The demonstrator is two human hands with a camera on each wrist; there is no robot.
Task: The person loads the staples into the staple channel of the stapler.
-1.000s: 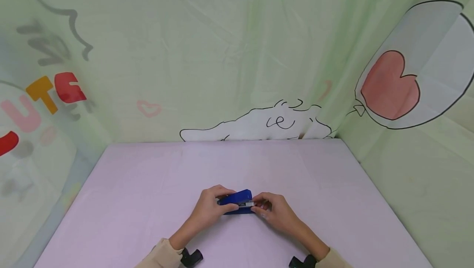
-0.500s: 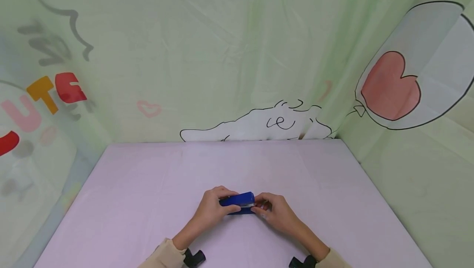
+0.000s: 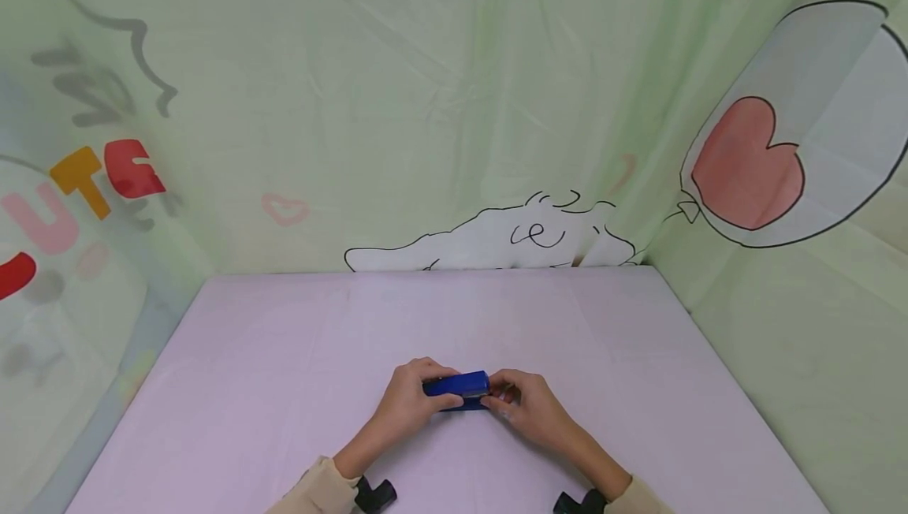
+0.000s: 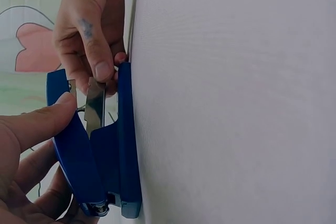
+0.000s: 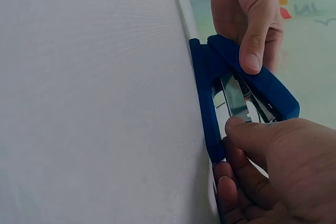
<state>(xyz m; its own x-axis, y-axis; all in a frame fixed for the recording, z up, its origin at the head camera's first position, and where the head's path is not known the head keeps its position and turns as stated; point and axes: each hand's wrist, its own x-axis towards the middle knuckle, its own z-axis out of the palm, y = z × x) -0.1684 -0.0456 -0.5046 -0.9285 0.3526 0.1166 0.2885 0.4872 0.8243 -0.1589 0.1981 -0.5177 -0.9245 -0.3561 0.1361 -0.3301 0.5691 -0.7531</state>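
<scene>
A blue stapler [image 3: 457,385] stands on the table between my two hands. My left hand [image 3: 406,396] grips its top cover [image 4: 71,135], thumb on the near side and fingers on the far side. In the wrist views the cover is tilted up, apart from the metal staple magazine [image 4: 95,103] beneath it. At the front end, my right hand [image 3: 530,405] pinches the tip of that magazine between thumb and fingers. The base [image 5: 203,98] lies flat along the tabletop. My left fingers behind the cover are partly hidden in the head view.
A pale lilac cloth covers the table [image 3: 319,333]. Green printed curtains [image 3: 355,104] rise at its back and sides, with a heart balloon drawing [image 3: 752,167] on the right. Black wrist mounts [image 3: 376,496] sit by both sleeves.
My left hand has brought the stapler's cover down and slightly to the right. Less of the metal magazine shows in the head view. My right hand has stayed in place.
</scene>
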